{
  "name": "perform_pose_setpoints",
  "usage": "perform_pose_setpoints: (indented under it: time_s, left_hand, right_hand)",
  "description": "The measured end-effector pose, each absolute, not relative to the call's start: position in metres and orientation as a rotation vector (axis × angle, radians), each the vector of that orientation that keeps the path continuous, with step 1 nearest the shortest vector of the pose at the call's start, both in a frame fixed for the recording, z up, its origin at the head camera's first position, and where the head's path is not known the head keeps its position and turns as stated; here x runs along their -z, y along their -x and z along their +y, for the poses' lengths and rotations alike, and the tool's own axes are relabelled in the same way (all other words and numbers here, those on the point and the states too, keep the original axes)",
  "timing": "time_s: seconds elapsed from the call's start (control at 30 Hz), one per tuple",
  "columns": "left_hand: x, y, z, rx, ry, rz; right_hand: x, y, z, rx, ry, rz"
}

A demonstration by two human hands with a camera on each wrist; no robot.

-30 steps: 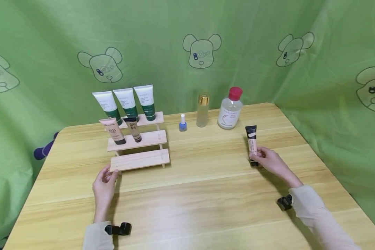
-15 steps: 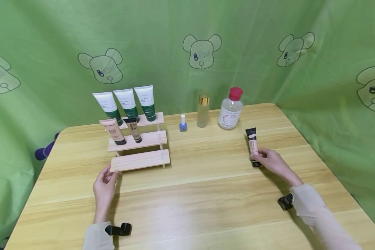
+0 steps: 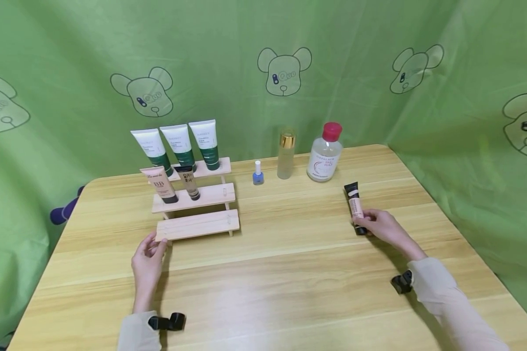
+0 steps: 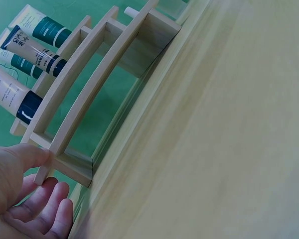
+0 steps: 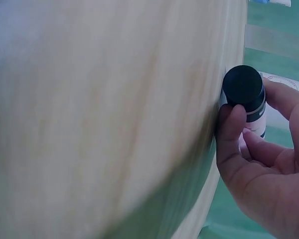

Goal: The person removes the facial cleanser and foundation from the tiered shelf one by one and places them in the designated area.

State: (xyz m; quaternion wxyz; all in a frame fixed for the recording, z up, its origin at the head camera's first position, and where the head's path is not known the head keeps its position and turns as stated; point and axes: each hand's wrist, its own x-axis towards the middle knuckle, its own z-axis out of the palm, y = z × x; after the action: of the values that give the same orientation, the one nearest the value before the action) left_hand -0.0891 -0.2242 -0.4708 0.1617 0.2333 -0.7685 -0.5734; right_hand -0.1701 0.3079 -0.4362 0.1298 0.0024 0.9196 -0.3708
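Note:
At the right of the table my right hand [image 3: 379, 225] holds a small pink tube with black ends [image 3: 355, 207], fingers around its lower part near the black cap [image 5: 243, 85]. My left hand [image 3: 147, 258] pinches the front left corner of a three-step wooden rack [image 3: 197, 224], thumb on top and fingers below, as the left wrist view shows. Three white-and-green tubes [image 3: 203, 141] stand on the rack's top step. On the middle step are a pink BB tube [image 3: 160, 184] and a smaller beige tube with a black end [image 3: 188, 184].
Along the back edge stand a blue nail polish bottle [image 3: 257, 175], a gold-capped bottle [image 3: 285, 158] and a clear bottle with a red cap [image 3: 325, 156]. A green curtain [image 3: 228, 73] hangs behind the wooden table [image 3: 290, 292].
The pink tube in my right hand has tilted, its black top end leaning back and slightly left. My left hand stays on the rack corner.

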Motion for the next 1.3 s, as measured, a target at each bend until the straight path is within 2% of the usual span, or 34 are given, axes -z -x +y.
perform_pose_setpoints:
  time_s: [1.3]
  left_hand:
    - [0.4686, 0.0886, -0.2233, 1.64, -0.673, -2.208]
  right_hand:
    - [0.4326, 0.1638, 0.3105, 1.014, -0.017, 2.661]
